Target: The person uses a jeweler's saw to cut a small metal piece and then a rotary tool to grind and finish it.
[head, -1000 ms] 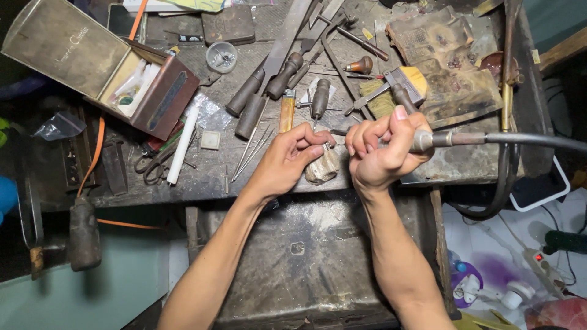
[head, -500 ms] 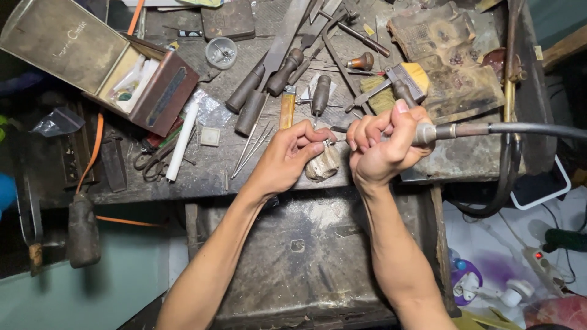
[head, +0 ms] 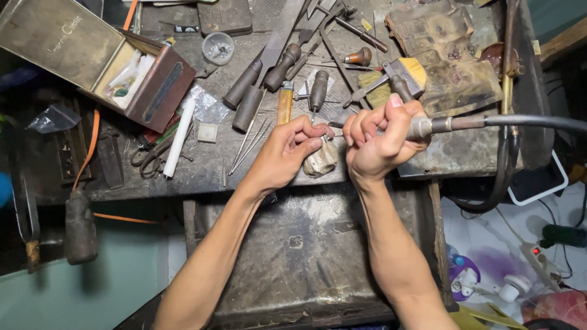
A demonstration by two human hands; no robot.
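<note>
Right hand [head: 374, 146]: grip closed around the metal handpiece [head: 428, 126] of a flexible-shaft rotary tool, whose dark hose [head: 538, 122] is led off to the right edge of the view. Left hand [head: 286, 153]: fingertips pinched shut on a very small workpiece [head: 327, 138], too small to be identified, held just beside the tip of the handpiece and between the two hands. Both hands are rested at the front edge of the worn wooden surface [head: 208, 171], above a pale wooden bench pin [head: 321, 160] that is seen directly beneath the pinched fingers. Just behind the hands are laid a yellow-bristled brush [head: 400, 76], several dark-handled files [head: 247, 101] and an orange-handled tool [head: 284, 104]. A white cylindrical stick [head: 178, 137] and a pair of scissors [head: 147, 160] are placed to the left, well apart from the hands. At the far left corner an open metal box [head: 67, 43] with small items inside is set; a small round glass dish [head: 218, 47] is placed near it. A dark metal tray [head: 306, 244] is fitted below the surface, between the forearms.
</note>
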